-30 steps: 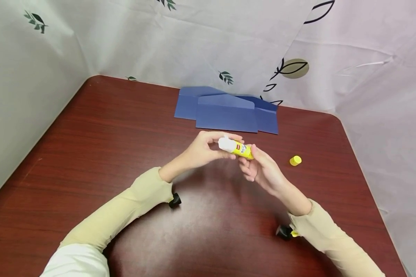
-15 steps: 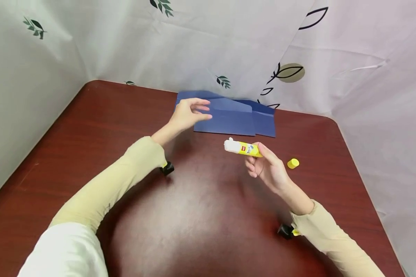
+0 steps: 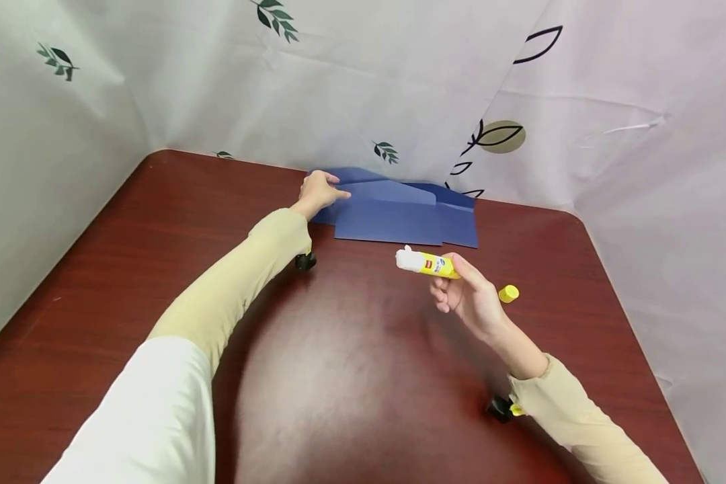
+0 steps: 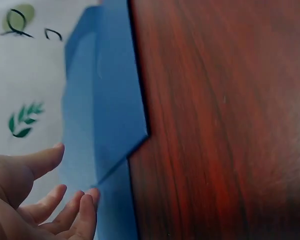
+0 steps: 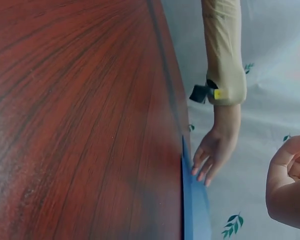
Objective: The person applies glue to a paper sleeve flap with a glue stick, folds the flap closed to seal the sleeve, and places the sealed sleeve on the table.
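Observation:
Three overlapping blue envelopes [image 3: 390, 220] lie with their flaps unfolded at the table's far edge. My left hand [image 3: 317, 191] is over the left end of them. In the left wrist view its fingertips reach the front envelope [image 4: 115, 95] near the flap's fold, thumb held apart from the fingers [image 4: 87, 212]. My right hand [image 3: 476, 299] grips an uncapped glue stick [image 3: 429, 263] by its yellow lower end, above the table. The white end of the stick points left. Only part of the stick shows at the right wrist view's edge, beside my right hand [image 5: 290, 185].
A yellow glue stick cap [image 3: 509, 294] stands on the dark red wooden table [image 3: 339, 336], just beyond my right hand. White cloth [image 3: 339, 87] with leaf prints hangs close behind the table's back edge. A black wrist camera [image 3: 305, 261] sits under my left cuff.
My left hand has left the glue stick and moved forward and left to the envelopes. My right hand still holds the stick, shifted slightly right.

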Demonstrator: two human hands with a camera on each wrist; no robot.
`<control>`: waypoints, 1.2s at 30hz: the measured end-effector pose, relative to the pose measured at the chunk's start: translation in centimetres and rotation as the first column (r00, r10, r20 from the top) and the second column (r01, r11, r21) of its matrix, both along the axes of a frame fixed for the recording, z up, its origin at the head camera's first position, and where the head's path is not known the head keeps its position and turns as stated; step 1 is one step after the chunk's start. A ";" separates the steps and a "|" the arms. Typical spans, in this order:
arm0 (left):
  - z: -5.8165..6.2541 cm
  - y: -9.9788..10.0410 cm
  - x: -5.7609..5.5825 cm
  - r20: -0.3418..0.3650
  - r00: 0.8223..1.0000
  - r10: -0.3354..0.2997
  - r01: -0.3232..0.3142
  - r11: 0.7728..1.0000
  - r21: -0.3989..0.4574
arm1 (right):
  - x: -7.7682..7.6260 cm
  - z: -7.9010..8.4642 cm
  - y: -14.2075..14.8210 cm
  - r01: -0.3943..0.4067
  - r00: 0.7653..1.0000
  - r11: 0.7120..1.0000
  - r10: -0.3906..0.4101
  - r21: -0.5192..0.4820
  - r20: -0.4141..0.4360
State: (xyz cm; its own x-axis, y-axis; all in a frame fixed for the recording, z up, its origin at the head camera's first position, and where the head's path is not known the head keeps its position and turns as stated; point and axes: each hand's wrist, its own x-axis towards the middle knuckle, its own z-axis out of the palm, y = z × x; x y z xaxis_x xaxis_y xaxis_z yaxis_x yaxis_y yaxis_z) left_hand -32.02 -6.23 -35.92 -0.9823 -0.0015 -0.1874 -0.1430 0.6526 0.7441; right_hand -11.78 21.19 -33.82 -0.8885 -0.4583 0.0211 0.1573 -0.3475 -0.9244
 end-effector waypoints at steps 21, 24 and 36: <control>-1.5 0.1 -1.4 0.048 0.996 0.075 -0.068 0.989 -0.133 | 0.5 -0.5 0.5 -0.010 0.999 1.000 0.010 0.002 -0.044; -1.6 -0.2 -1.8 0.038 0.998 0.052 -0.050 0.997 -0.051 | 0.5 -0.6 0.6 -0.006 0.998 1.000 0.006 0.009 -0.057; -0.4 -1.6 0.4 0.087 0.996 -0.007 -0.024 0.936 0.351 | 0.7 -0.5 1.4 0.052 0.997 0.997 -0.049 0.048 -0.062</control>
State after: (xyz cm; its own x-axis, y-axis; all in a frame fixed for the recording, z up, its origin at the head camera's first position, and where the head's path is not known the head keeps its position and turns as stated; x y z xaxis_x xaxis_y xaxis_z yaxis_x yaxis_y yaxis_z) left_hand -31.66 -7.81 -36.30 -0.9628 0.0714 -0.2607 -0.2205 0.3506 0.9102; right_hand -11.09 22.63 -34.37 -0.9083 -0.4147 0.0545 0.0834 -0.3072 -0.9480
